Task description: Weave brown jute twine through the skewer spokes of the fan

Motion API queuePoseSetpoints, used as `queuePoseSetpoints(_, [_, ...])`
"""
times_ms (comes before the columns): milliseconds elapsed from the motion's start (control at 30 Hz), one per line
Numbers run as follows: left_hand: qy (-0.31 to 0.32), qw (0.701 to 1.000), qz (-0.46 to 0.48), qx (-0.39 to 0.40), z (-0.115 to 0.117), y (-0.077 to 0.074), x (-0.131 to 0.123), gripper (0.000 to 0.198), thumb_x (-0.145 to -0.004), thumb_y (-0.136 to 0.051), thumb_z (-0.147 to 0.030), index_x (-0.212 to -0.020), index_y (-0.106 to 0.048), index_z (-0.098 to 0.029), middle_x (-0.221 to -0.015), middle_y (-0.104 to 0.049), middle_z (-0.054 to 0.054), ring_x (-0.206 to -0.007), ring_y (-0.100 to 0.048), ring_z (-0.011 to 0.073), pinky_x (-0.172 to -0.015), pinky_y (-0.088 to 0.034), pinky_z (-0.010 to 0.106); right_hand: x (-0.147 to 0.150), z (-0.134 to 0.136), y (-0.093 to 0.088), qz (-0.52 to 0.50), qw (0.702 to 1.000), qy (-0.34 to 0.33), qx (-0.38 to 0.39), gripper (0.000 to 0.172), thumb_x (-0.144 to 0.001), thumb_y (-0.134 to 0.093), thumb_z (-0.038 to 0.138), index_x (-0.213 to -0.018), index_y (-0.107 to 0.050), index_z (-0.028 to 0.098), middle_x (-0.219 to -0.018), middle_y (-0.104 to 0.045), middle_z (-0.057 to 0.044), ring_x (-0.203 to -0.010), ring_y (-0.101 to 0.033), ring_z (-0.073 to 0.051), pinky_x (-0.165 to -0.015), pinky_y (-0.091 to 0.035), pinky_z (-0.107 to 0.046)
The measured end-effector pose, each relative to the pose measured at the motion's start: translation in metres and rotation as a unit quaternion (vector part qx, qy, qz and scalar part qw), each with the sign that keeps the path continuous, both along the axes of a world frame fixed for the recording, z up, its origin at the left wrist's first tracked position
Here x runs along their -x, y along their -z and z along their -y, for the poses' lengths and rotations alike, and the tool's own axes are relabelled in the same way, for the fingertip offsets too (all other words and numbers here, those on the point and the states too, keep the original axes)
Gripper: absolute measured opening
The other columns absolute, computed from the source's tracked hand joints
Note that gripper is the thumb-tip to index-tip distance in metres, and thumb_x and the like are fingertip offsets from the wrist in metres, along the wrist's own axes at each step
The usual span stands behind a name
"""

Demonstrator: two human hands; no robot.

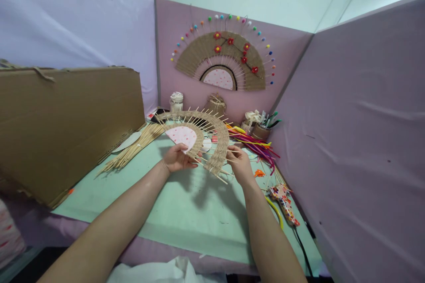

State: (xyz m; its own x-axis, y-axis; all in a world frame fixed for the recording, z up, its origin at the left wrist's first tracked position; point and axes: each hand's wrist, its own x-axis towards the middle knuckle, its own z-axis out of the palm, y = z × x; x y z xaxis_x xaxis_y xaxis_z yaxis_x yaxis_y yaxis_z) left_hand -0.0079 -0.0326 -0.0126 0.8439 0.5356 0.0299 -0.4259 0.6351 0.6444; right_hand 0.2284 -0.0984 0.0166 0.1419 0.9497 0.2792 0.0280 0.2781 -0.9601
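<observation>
I hold a half-made fan of wooden skewers and corrugated card arcs above the green mat. Its centre is a pink dotted half-disc. My left hand is closed on the fan's hub, under the pink disc. My right hand pinches the skewer ends at the right end of the outer card arc. The fan is tilted, with its skewer tips pointing up and away from me.
A finished fan with red flowers and coloured beads hangs on the back wall. A bundle of skewers lies at left beside a big cardboard sheet. Jars, a pen cup, coloured sticks and a glue gun crowd the right.
</observation>
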Motion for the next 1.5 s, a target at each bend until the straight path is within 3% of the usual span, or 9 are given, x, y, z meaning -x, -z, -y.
queuePoseSetpoints(167, [-0.018,0.997,0.016,0.073,0.002,0.004,-0.013,0.045,-0.073,-0.041,-0.024,-0.103,-0.060,0.004,-0.086,-0.070,0.021,-0.081,-0.068,0.0252,-0.074,-0.052,0.034,0.001,-0.006,0.008,-0.067,0.997,0.016,0.020,0.028,-0.067,-0.065,0.035,-0.088,-0.056,0.019,-0.060,-0.049,0.005,-0.044,-0.029,-0.005,-0.042,-0.023,-0.019])
queuePoseSetpoints(367, [-0.058,0.989,0.006,0.135,0.011,0.003,-0.028,0.041,-0.071,-0.042,-0.021,-0.100,-0.060,0.002,-0.082,-0.071,0.020,-0.073,-0.069,0.0233,-0.069,-0.054,0.032,0.000,-0.005,0.006,-0.084,0.996,0.035,-0.022,0.048,-0.067,-0.059,0.024,-0.113,-0.047,0.024,-0.058,-0.048,0.008,-0.044,-0.033,-0.006,-0.042,-0.025,-0.018])
queuePoseSetpoints(567, [-0.066,0.987,0.015,0.146,0.022,0.001,-0.043,0.036,-0.077,-0.043,-0.023,-0.103,-0.059,-0.004,-0.084,-0.072,0.016,-0.074,-0.069,0.0215,-0.072,-0.054,0.032,-0.003,-0.010,0.012,-0.065,0.997,0.030,-0.020,0.042,-0.070,-0.059,0.032,-0.111,-0.052,0.024,-0.062,-0.047,0.006,-0.046,-0.036,-0.006,-0.044,-0.031,-0.018])
queuePoseSetpoints(733, [0.027,0.993,0.014,0.111,0.044,-0.003,-0.064,0.041,-0.082,-0.045,-0.033,-0.108,-0.058,-0.004,-0.098,-0.068,0.021,-0.091,-0.066,0.0278,-0.081,-0.050,0.037,-0.005,-0.015,0.020,-0.059,0.997,0.038,-0.018,0.045,-0.073,-0.058,0.039,-0.114,-0.050,0.022,-0.061,-0.047,0.006,-0.044,-0.035,-0.007,-0.042,-0.028,-0.018])
queuePoseSetpoints(867, [0.083,0.989,0.018,0.122,0.059,-0.010,-0.074,0.048,-0.084,-0.042,-0.033,-0.116,-0.053,0.001,-0.102,-0.067,0.022,-0.090,-0.066,0.0265,-0.079,-0.051,0.033,-0.005,-0.013,0.018,-0.057,0.997,0.041,-0.017,0.045,-0.072,-0.059,0.039,-0.113,-0.050,0.022,-0.061,-0.045,0.006,-0.044,-0.034,-0.007,-0.041,-0.026,-0.019])
queuePoseSetpoints(1033, [0.070,0.984,0.040,0.157,0.062,-0.010,-0.074,0.047,-0.082,-0.041,-0.021,-0.121,-0.046,0.004,-0.102,-0.066,0.024,-0.097,-0.064,0.0266,-0.079,-0.051,0.030,-0.003,-0.010,0.016,-0.053,0.998,0.038,-0.010,0.045,-0.072,-0.060,0.038,-0.113,-0.050,0.022,-0.060,-0.043,0.007,-0.044,-0.034,-0.006,-0.042,-0.026,-0.018])
queuePoseSetpoints(1167, [0.053,0.979,0.033,0.193,0.059,-0.009,-0.073,0.043,-0.082,-0.040,-0.016,-0.121,-0.046,0.001,-0.092,-0.068,0.019,-0.087,-0.067,0.0226,-0.070,-0.053,0.025,-0.002,-0.010,0.016,-0.051,0.998,0.032,-0.011,0.044,-0.072,-0.060,0.038,-0.112,-0.051,0.022,-0.059,-0.043,0.008,-0.042,-0.031,-0.005,-0.041,-0.024,-0.018])
queuePoseSetpoints(1500, [0.063,0.969,0.042,0.236,0.059,-0.014,-0.068,0.045,-0.082,-0.039,-0.013,-0.126,-0.042,-0.003,-0.091,-0.065,0.017,-0.067,-0.062,0.0143,-0.052,-0.049,0.019,-0.002,-0.010,0.015,-0.035,0.999,0.036,-0.018,0.041,-0.072,-0.059,0.036,-0.109,-0.053,0.021,-0.057,-0.042,0.008,-0.042,-0.027,-0.005,-0.041,-0.022,-0.019])
